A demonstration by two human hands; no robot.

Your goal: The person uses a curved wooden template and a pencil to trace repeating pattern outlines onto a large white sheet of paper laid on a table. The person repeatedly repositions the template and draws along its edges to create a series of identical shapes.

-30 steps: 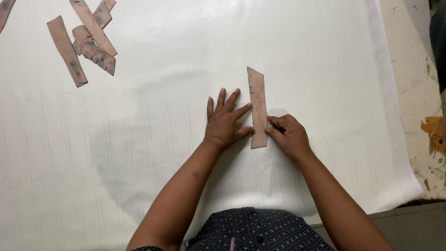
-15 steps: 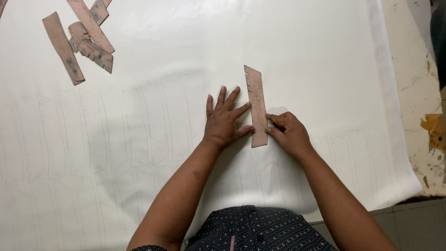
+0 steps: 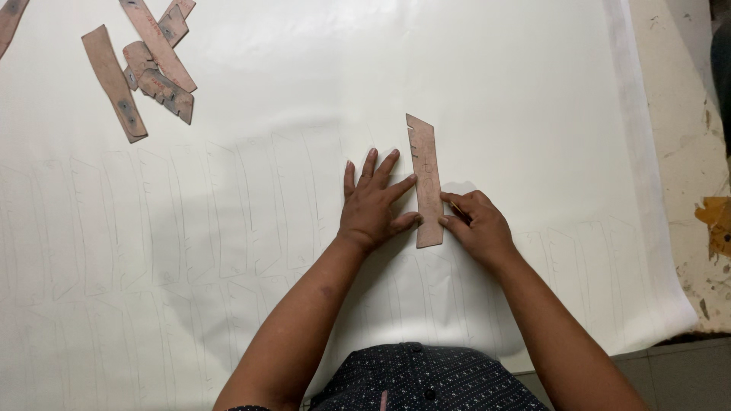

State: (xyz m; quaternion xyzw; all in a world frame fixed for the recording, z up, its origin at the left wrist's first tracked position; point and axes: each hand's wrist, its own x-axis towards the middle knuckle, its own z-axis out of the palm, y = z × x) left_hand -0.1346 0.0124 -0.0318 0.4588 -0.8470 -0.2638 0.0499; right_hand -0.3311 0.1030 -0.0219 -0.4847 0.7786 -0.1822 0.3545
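— Pressed flat and spread open, the left hand (image 3: 371, 207) is laid on the white sheet (image 3: 487, 76), with nothing clasped; only the tips of two fingers (image 3: 410, 221) are set against the left edge of the brown template strip (image 3: 426, 179). How is the other side held?

— On the right, the right hand (image 3: 476, 224) is curled shut around a thin pencil (image 3: 457, 211), of which only a short length is seen between thumb and forefinger. Its tip is put just against the right edge of the strip, near the lower end.

— And where is the strip placed, relative to both hands?

— It is lain flat on the sheet, nearly upright in the view and slightly tilted, between the two hands. Its lower half is flanked by them; its notched upper end is left free, beyond the fingertips.

— What is found on the sheet itself?

— Rows of faint outlines (image 3: 190, 221) of the same long shape are drawn across it, to the left of the hands and also to the right.

— Anything else?

— A pile of brown template pieces (image 3: 148, 65) is seen well apart, at the upper left. One more piece (image 3: 11, 23) is cut off by the left border. Worn flooring (image 3: 685, 152) is shown along the right side of the sheet.
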